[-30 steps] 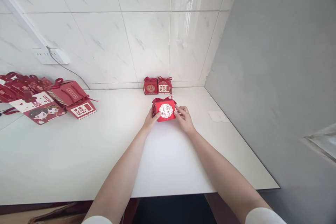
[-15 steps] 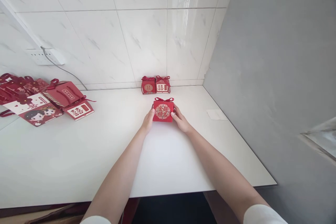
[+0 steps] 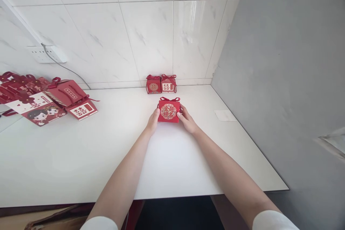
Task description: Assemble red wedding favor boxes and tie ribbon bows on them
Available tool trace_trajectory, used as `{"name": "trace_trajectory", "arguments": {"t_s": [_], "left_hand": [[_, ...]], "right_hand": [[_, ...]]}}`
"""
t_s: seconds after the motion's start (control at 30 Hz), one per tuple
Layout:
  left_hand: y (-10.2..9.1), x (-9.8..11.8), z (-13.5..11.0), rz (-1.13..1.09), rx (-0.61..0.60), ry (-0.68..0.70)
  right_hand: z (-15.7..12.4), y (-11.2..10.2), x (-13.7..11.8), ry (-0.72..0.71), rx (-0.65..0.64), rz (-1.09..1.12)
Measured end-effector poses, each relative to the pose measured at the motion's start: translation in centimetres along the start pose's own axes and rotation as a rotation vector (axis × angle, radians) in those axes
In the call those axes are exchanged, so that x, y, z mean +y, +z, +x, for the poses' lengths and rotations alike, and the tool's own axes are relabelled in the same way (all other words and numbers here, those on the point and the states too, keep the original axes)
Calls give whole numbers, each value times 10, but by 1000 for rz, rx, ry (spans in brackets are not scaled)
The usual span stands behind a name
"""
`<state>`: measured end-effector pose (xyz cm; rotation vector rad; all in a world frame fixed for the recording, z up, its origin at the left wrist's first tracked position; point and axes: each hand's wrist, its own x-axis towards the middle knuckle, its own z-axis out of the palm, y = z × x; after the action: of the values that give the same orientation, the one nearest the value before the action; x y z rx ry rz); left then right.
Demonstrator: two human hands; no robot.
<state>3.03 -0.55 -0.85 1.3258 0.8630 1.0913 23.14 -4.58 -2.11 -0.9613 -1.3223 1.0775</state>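
Between my two hands is a red gift box with a round gold-patterned emblem, red characters on its front and a red ribbon bow on top. My left hand is against its left side, thumb along the edge. On the opposite side my right hand grips the box, thumb tip at the front edge and fingers behind. Just beyond stand two smaller-looking boxes with bows: a red one with a round emblem and one with a white double-happiness label.
At the left of the white table lie red gift boxes, a box with cartoon faces and several dark-red ones. A flat white piece lies to the right. A cable hangs from a wall socket; a grey panel borders the right side.
The view has shifted slightly. My left thumb has slid back from the box's front to its side edge. The box stays between my hands, and the other boxes have not moved.
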Motion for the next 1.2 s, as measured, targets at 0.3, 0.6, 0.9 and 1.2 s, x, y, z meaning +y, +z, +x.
{"name": "trace_trajectory", "arguments": {"t_s": [0.3, 0.6, 0.9, 1.2], "left_hand": [[-3, -4, 3, 14, 31, 9], [-3, 3, -1, -150, 51, -136], [-6, 13, -1, -95, 100, -147], [-9, 14, -13, -186, -248, -49]], "right_hand": [[0, 0, -1, 29, 8, -2], [-1, -1, -3, -50, -13, -2], [-4, 7, -7, -28, 200, 61], [-14, 9, -19, 32, 306, 97]]}}
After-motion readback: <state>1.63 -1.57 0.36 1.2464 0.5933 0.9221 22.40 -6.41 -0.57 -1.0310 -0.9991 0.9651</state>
